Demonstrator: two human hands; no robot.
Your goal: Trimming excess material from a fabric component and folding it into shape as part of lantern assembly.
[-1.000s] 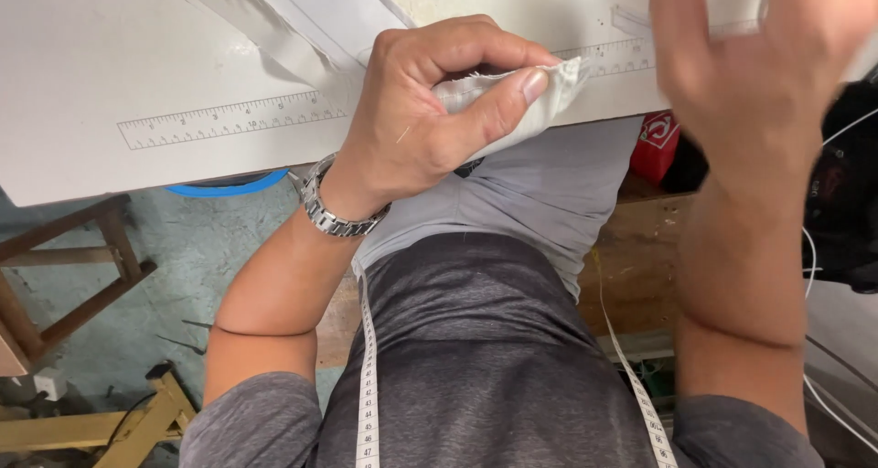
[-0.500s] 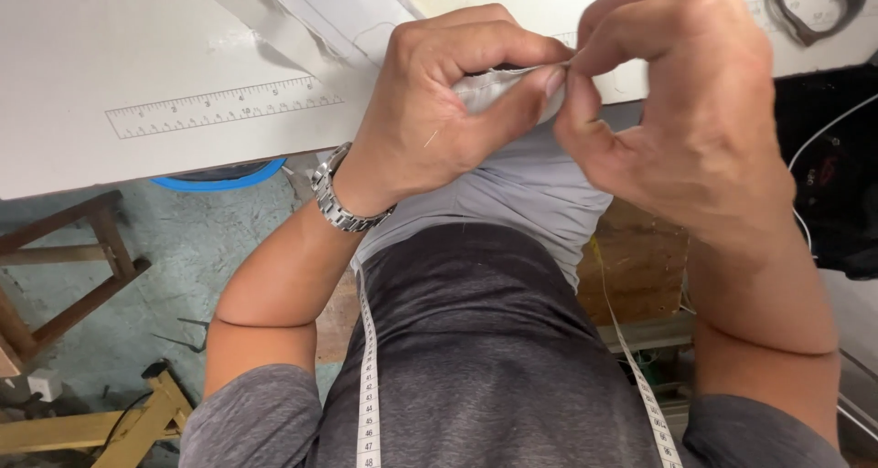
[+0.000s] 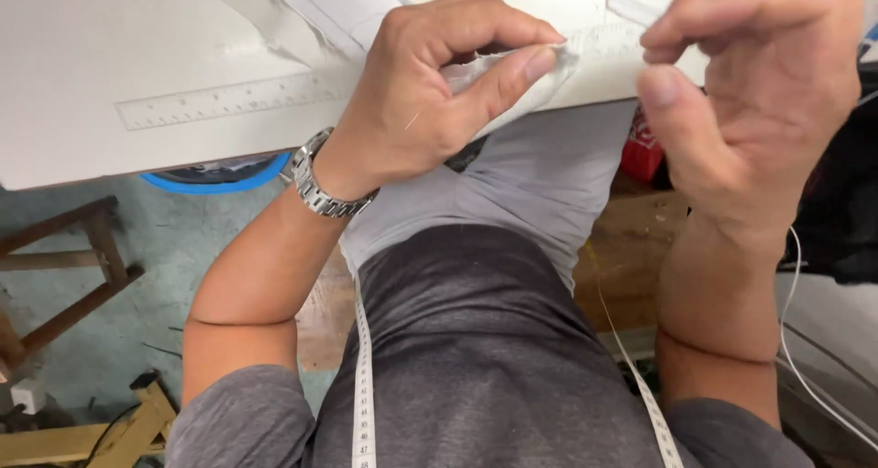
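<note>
A white tape measure [image 3: 363, 386] hangs around the person's neck over a grey shirt [image 3: 476, 358], nearest the camera. Further out, the left hand [image 3: 430, 102], with a metal watch [image 3: 315, 186] on its wrist, pinches a piece of white cloth [image 3: 540, 77] between thumb and fingers at the near edge of the white table [image 3: 110, 57]. The right hand [image 3: 759, 84] hovers just beside the cloth, its thumb and fingers curled close together, apparently holding nothing, though I cannot tell for certain. A ruler strip [image 3: 219, 101] lies along the table, and a wooden stool [image 3: 64, 267] stands on the floor below
</note>
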